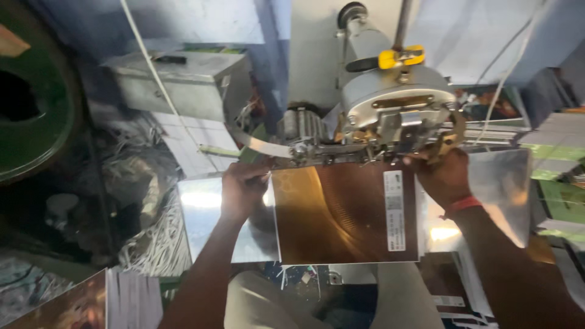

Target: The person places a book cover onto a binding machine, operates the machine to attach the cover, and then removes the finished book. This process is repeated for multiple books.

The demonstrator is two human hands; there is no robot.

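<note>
brown glossy sheet [341, 213] lies flat between both hands on metal table [499, 183], top edge under machine head [390, 103] | left hand [244, 186] presses its left edge, fingers curled; right hand [445, 176] grips its upper right corner | white paper scraps [152, 237] left of left hand

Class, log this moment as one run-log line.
left hand: on brown booklet | right hand: holding booklet's right edge | booklet under stitching machine head
</note>
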